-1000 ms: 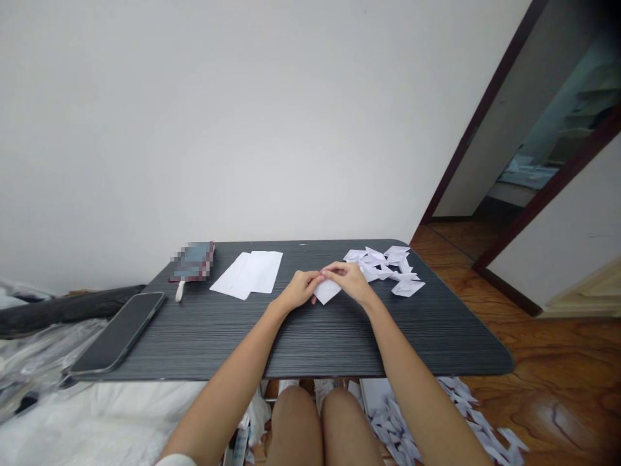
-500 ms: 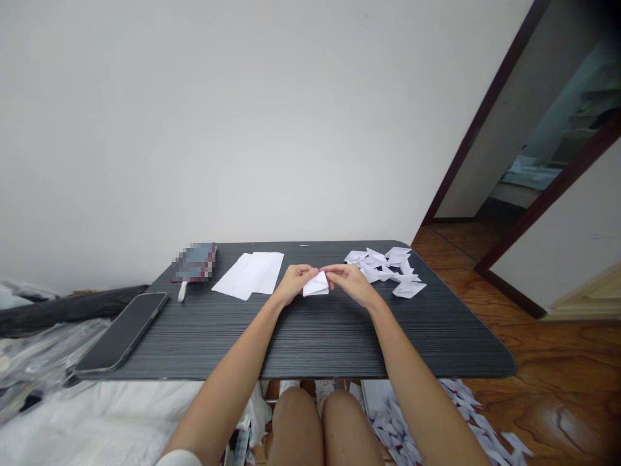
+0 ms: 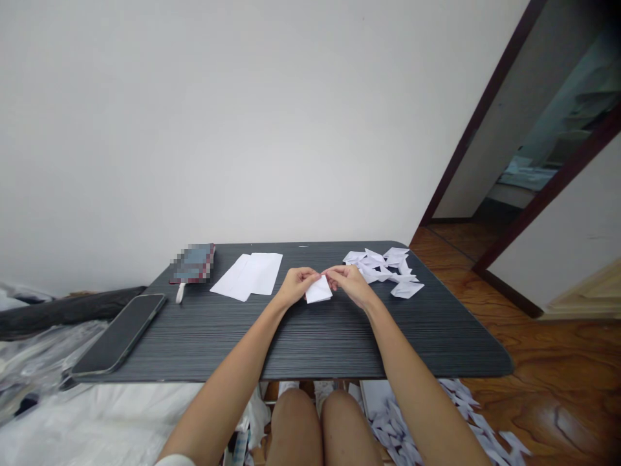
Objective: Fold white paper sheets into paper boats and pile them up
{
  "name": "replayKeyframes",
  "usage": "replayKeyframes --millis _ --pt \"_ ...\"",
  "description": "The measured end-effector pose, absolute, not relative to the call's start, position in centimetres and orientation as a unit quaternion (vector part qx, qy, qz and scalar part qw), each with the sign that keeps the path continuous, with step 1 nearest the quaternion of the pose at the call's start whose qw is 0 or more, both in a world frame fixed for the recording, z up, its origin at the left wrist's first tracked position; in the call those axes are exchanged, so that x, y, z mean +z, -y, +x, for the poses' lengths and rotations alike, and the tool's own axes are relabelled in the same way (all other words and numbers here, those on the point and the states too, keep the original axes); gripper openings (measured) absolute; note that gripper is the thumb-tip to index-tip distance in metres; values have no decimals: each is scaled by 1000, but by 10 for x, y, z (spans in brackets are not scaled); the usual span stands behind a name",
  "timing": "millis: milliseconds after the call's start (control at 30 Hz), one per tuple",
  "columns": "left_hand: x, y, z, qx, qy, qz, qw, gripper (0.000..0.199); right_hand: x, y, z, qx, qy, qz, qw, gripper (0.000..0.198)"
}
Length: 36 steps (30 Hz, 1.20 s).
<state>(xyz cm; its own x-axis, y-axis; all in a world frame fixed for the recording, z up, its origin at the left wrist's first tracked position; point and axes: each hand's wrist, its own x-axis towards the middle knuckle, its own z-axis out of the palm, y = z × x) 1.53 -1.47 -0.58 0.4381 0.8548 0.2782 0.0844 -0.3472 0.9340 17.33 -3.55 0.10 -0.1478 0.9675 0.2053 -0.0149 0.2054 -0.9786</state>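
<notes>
A small folded piece of white paper (image 3: 318,290) is held between my two hands above the middle of the dark table. My left hand (image 3: 295,287) grips its left side, the thumb lying across the upper edge. At the upper right corner, the fingertips of my right hand (image 3: 350,283) pinch the paper. Flat white sheets (image 3: 264,273) overlap one another to the left of my hands. Several folded white paper pieces (image 3: 405,288) lie in a loose heap just beyond my right hand.
On the table (image 3: 330,349), a phone (image 3: 119,335) lies at the left edge, with a red-edged, blurred-out object (image 3: 194,264) behind it. More folded papers (image 3: 395,427) cover the floor below at right. White plastic wrapping (image 3: 97,421) is piled at lower left. A wall stands behind the table.
The folded paper has turned slightly and now shows a squarer, flatter face toward me. Both hands keep hold of it, with small finger shifts.
</notes>
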Motion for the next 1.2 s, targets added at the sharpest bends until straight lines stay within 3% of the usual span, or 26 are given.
replayKeyframes --millis 200,367,500,767,1033,1200 --pt "-3 17 15 398 -343 714 462 33 -1 36 178 502 598 -421 462 22" --pt "-5 15 22 384 -357 649 551 48 -7 29 176 423 554 -476 536 21" --pt "-8 15 25 373 -305 629 610 47 -8 27 174 387 534 -491 569 21" --pt "-6 15 20 380 -229 610 656 48 1 38 177 598 553 -373 443 29" --pt "-3 17 19 401 -238 628 623 61 3 39 177 623 526 -363 451 38" --pt "0 18 17 397 -231 650 605 59 -1 37 180 575 564 -385 450 41"
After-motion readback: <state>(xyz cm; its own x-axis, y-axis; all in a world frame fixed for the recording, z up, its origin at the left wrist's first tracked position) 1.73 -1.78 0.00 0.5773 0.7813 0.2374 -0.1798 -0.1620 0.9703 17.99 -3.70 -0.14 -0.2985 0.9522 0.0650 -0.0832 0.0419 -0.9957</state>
